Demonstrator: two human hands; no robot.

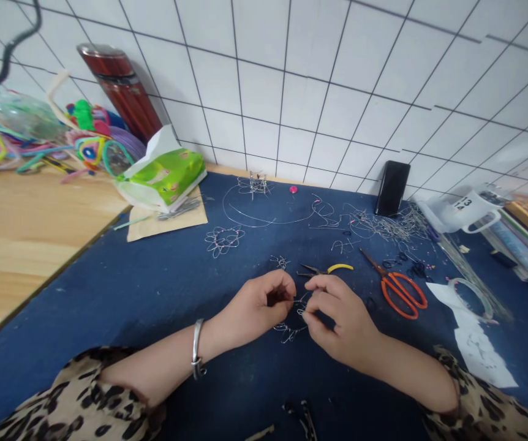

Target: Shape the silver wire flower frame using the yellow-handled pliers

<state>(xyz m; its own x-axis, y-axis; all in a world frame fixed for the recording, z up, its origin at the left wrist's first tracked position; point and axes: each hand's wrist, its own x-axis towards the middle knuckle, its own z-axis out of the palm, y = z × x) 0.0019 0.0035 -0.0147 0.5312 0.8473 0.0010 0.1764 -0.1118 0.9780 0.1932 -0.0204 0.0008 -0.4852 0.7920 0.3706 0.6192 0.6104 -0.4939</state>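
Note:
Between my two hands is a small loop-petalled wire piece point(288, 332), thin and silvery, partly covered by my fingers. My left hand point(264, 300), with a silver bangle at its wrist, pinches one side of the wire. On the other side my right hand point(340, 315) has its thumb and fingers closed on the piece. Just beyond the hands lie pliers point(340, 267) with a yellow handle and a little bundle of bent wire point(279, 262). A finished-looking wire flower ring point(225, 241) with pink beads rests farther left.
Orange-handled scissors point(402, 294) lie at right, near a white paper point(484, 349). A heap of wire scraps point(397, 223), a leaning phone point(392, 187) and a white mug point(468, 210) stand behind. Green tissue pack point(167, 177) and red thermos point(124, 92) are back left.

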